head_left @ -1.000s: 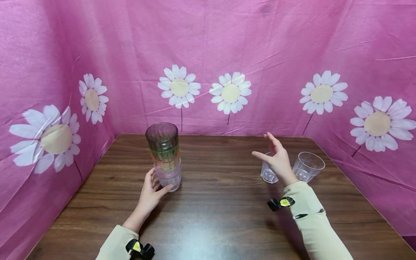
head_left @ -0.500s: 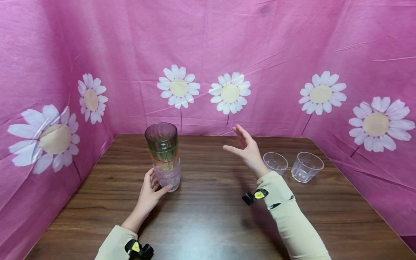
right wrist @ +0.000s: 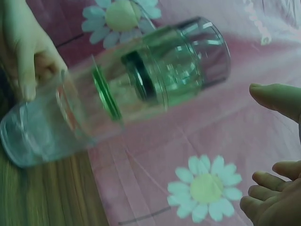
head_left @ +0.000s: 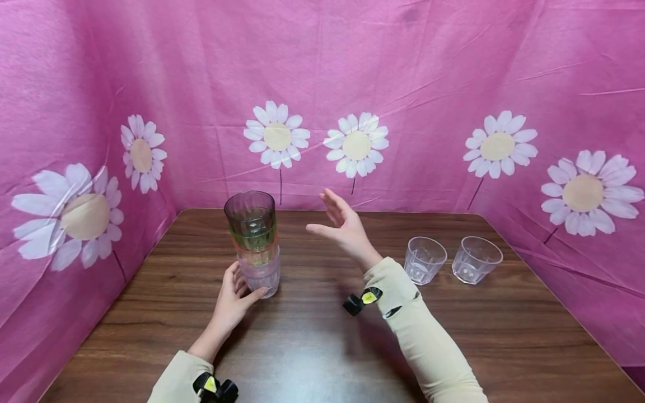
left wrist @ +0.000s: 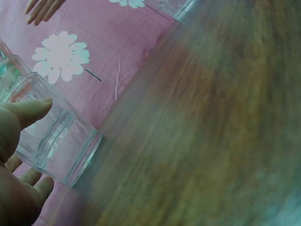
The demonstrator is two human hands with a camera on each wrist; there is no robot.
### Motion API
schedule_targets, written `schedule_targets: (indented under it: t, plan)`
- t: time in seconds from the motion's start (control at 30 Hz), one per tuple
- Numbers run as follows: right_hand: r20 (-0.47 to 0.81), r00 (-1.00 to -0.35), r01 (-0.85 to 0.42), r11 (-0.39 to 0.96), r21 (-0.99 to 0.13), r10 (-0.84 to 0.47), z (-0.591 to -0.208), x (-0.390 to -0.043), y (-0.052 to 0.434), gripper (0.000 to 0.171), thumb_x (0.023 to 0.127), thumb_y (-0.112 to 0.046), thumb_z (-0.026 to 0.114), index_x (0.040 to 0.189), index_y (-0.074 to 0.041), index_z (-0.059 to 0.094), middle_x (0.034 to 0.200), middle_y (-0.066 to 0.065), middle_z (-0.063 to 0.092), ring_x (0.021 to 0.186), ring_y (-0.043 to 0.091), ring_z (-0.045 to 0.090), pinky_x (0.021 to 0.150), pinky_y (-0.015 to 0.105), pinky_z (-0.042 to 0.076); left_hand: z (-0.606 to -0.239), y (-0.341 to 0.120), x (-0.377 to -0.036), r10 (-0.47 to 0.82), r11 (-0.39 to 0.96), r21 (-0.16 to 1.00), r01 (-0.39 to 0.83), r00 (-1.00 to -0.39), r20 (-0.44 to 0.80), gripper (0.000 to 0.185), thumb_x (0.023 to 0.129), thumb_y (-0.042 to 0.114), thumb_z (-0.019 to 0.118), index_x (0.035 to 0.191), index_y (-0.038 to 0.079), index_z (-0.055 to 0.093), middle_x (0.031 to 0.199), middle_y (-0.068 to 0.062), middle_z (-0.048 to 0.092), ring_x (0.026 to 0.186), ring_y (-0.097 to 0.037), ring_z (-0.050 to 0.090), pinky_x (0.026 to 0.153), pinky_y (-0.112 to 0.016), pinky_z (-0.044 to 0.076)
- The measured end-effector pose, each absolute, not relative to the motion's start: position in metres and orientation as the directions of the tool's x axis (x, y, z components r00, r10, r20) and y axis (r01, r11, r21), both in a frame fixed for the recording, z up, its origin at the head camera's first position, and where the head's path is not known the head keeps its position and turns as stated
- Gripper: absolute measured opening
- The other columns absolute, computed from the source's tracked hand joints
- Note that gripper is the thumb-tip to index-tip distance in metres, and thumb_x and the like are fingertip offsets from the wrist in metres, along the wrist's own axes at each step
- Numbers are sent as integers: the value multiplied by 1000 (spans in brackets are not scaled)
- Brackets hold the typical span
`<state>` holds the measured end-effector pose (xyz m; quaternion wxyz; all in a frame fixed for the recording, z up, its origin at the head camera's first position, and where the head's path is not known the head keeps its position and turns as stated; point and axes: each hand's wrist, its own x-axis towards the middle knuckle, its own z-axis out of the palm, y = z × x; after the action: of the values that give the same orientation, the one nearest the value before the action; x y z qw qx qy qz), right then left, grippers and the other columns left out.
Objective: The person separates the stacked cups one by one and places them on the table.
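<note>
A stack of nested cups [head_left: 254, 240] stands on the brown wooden table [head_left: 322, 336]: a dark cup on top, then green, orange and a clear one at the base. My left hand [head_left: 235, 291] grips the clear bottom cup [left wrist: 51, 136], thumb and fingers curled round it. My right hand [head_left: 342, 226] hovers open in the air just right of the stack's top, palm toward it, holding nothing. In the right wrist view the stack [right wrist: 141, 89] lies ahead of my spread fingers [right wrist: 277, 99].
Two clear tumblers [head_left: 424, 259] [head_left: 476, 258] stand side by side at the table's right. Pink cloth with white daisies [head_left: 322, 101] walls the table on the left, back and right.
My right hand has swung left from the two clear tumblers across the table to beside the top of the stack. The left hand and the stack have stayed put.
</note>
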<state>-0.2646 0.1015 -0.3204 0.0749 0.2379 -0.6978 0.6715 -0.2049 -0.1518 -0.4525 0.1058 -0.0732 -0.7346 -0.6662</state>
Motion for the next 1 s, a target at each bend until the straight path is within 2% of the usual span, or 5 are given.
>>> schedule_targets:
  t: [0.13, 0.37, 0.67, 0.87, 1.0]
  plan:
    - [437, -860, -444, -37, -895, -264, -316, -264, 84, 86, 81, 10, 73, 153, 3, 27, 153, 21, 39, 143, 29, 35, 116, 36, 30, -452, -152, -205, -34, 108, 963, 248, -967, 252, 82, 83, -12, 71, 147, -9, 20, 145, -33, 37, 133, -43, 39, 98, -16, 37]
    - [449, -840, -457, -50, -888, -304, -307, -261, 57, 84, 81, 8, 75, 152, 3, 30, 152, 19, 41, 141, 24, 37, 115, 33, 31, -451, -152, -205, -28, 103, 966, 239, -970, 243, 83, 83, -12, 71, 148, -8, 19, 147, -32, 36, 135, -41, 37, 111, -47, 33]
    - [442, -829, -446, -72, -892, -343, -296, -262, 32, 85, 81, 2, 77, 153, -1, 32, 151, 15, 44, 137, 23, 44, 112, 33, 36, -452, -152, -205, -24, 100, 964, 247, -968, 250, 82, 83, -12, 71, 148, -9, 19, 147, -32, 36, 135, -43, 37, 110, -43, 34]
    - [425, -832, -436, -52, -898, -357, -293, -262, 18, 87, 80, -1, 80, 153, -5, 33, 150, 11, 46, 138, 17, 42, 111, 25, 35, -453, -153, -206, -26, 97, 965, 243, -969, 247, 82, 83, -13, 70, 147, -8, 20, 147, -31, 36, 135, -42, 37, 100, -15, 36]
    - [417, -835, -427, -55, -903, -359, -291, -260, 12, 90, 78, 0, 82, 154, -7, 33, 150, 8, 46, 137, 13, 42, 112, 25, 33, -454, -153, -206, -24, 90, 964, 250, -967, 253, 82, 83, -13, 70, 147, -9, 20, 148, -31, 35, 135, -43, 36, 95, -9, 35]
